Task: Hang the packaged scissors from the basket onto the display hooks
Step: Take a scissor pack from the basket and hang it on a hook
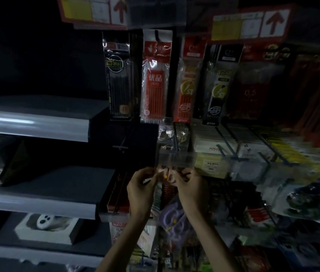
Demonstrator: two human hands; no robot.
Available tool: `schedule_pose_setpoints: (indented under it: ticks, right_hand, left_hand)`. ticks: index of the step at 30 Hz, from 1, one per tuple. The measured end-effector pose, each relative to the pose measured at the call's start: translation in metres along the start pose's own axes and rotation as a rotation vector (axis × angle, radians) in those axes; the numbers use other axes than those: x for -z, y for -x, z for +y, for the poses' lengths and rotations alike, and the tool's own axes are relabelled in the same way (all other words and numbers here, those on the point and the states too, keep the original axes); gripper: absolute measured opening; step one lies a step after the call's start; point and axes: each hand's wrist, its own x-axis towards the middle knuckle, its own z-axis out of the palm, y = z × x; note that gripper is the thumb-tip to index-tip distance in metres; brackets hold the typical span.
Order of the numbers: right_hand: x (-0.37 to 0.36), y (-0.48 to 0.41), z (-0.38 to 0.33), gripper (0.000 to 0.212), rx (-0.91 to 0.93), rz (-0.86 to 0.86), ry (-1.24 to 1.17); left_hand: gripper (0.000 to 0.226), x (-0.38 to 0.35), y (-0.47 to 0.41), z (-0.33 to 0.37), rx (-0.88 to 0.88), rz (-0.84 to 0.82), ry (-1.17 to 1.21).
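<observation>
Both my hands are raised to the display wall. My left hand [141, 188] and my right hand [189, 188] pinch the top of a clear packaged scissors [171, 216] with purple handles, which hangs down between my wrists. The pack's upper edge sits just under a clear label holder [176, 159] at the tip of a display hook [175, 143]. A small yellow dot shows between my fingertips. The basket is not in view.
Packs of pens and refills [155, 75] hang on hooks above. Grey shelves [33, 124] jut out at the left, one holding a white boxed item [45, 225]. More hooks with packaged goods [302, 199] fill the right side. The scene is dim.
</observation>
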Motion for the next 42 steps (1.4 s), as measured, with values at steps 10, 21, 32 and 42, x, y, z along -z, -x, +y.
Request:
schedule_pose_setpoints:
  ticks: [10, 21, 32, 42]
  right_hand:
    - [0.005, 0.007, 0.012, 0.031, -0.019, 0.001, -0.06]
    - [0.033, 0.069, 0.038, 0.029, -0.052, 0.216, -0.129]
    - [0.037, 0.108, 0.031, 0.019, 0.04, 0.255, -0.435]
    - [0.047, 0.115, 0.027, 0.02, 0.055, -0.075, -0.436]
  left_hand:
    - [0.027, 0.006, 0.003, 0.006, 0.01, -0.076, -0.076]
    - [0.048, 0.053, 0.037, 0.034, 0.055, -0.24, -0.071]
    - [0.029, 0.072, 0.141, 0.05, 0.127, -0.858, -0.305]
    - [0.048, 0.111, 0.153, 0.027, 0.181, -0.617, -0.339]
